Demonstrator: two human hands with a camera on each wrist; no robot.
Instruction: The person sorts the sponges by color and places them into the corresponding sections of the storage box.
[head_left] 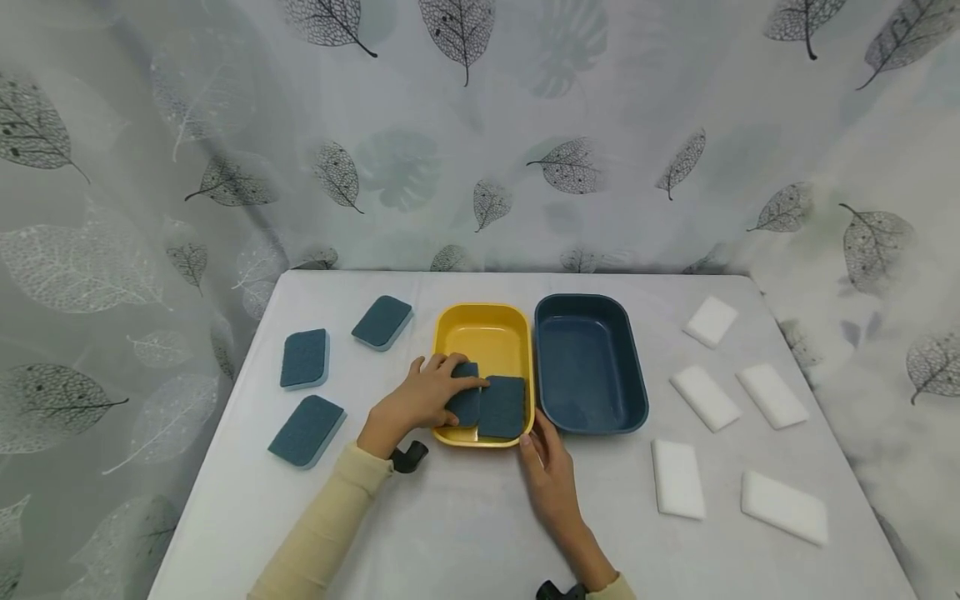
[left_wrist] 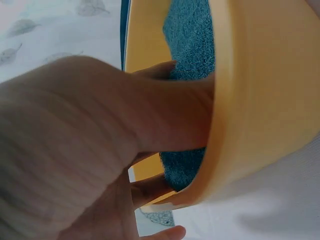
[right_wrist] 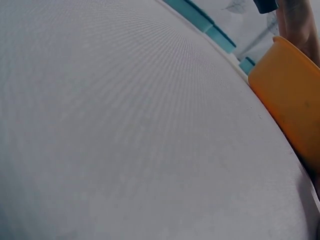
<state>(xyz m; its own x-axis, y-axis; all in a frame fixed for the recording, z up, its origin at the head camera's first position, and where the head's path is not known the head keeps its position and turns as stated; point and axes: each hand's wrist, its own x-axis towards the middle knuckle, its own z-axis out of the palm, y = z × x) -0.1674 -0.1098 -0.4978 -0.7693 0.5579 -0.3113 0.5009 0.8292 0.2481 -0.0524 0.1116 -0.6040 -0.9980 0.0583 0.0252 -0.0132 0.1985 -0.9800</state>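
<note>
My left hand [head_left: 427, 396] reaches into a yellow tray [head_left: 480, 312] and grips a blue-green scouring sponge [head_left: 467, 398], fingers and thumb spread across it. In the left wrist view the thumb crosses the tray's rim and lies over the sponge's rough face [left_wrist: 192, 42]. A second scouring sponge [head_left: 502, 408] lies flat beside it, at the tray's front right. My right hand [head_left: 553, 475] holds the tray's front right corner, thumb at the front wall and fingers along the right side. The right wrist view shows the tray's outer wall [right_wrist: 287, 95]; the right hand's fingers are hidden there.
A dark blue tray [head_left: 591, 423] stands close against the yellow one's right. Three more scouring sponges [head_left: 305, 358] lie at the left of the white table [head_left: 465, 533]. Several white sponges [head_left: 678, 479] are scattered on the right. A leaf-patterned curtain [head_left: 427, 108] hangs behind.
</note>
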